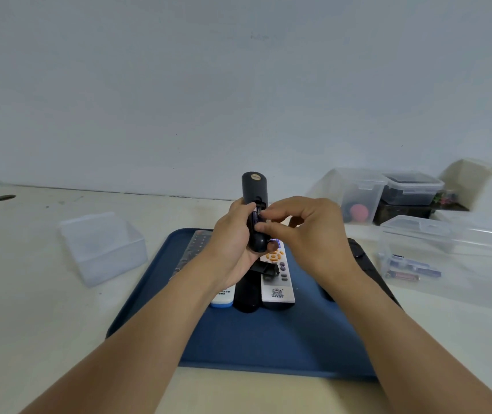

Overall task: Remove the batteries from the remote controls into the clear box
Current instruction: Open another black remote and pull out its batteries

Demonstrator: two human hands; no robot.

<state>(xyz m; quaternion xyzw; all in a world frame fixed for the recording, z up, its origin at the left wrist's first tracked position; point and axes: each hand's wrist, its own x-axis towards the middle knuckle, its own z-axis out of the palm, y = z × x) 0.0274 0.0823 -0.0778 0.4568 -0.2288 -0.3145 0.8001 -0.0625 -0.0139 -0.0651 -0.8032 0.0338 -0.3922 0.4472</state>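
My left hand [232, 243] grips a black remote control [254, 192] held upright above the blue tray [268, 348], its open battery bay facing me. My right hand [307, 231] pinches at a battery [256, 216] in that bay with thumb and forefinger. Below my hands several remotes lie side by side on the tray: a white one with orange buttons [278, 282], a black one [246, 297], a white-and-blue one [222, 298]. A clear box [459, 258] at the right holds several batteries [408, 271].
An empty clear box [104, 249] stands left of the tray. Stacked lidded containers [408, 192] and another clear tub [355, 192] stand at the back right by the wall. A black object [361, 252] lies along the tray's right edge. A cable hole [4, 198] is at far left.
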